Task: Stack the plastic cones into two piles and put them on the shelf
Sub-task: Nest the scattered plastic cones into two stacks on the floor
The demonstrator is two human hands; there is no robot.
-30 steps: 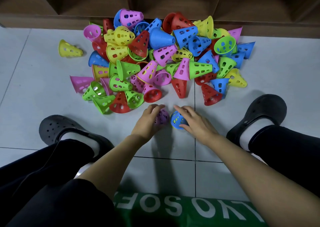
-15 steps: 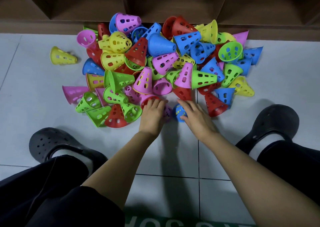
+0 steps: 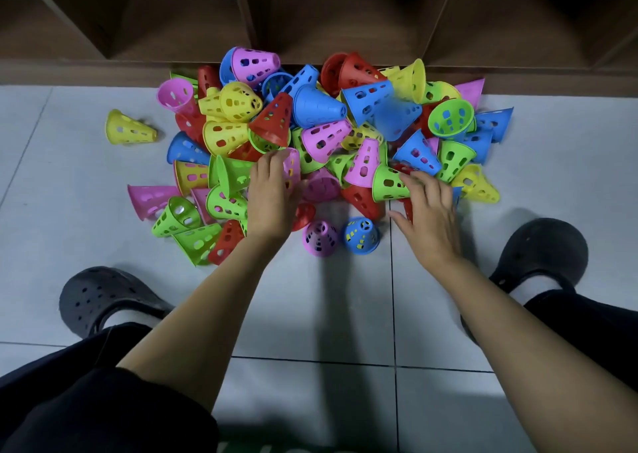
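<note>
A person wears black trousers [image 3: 103, 411], white socks [image 3: 127, 319] and dark perforated rubber clogs [image 3: 100, 297]; the left hand [image 3: 271, 200] and right hand [image 3: 429, 217] are bare.
</note>
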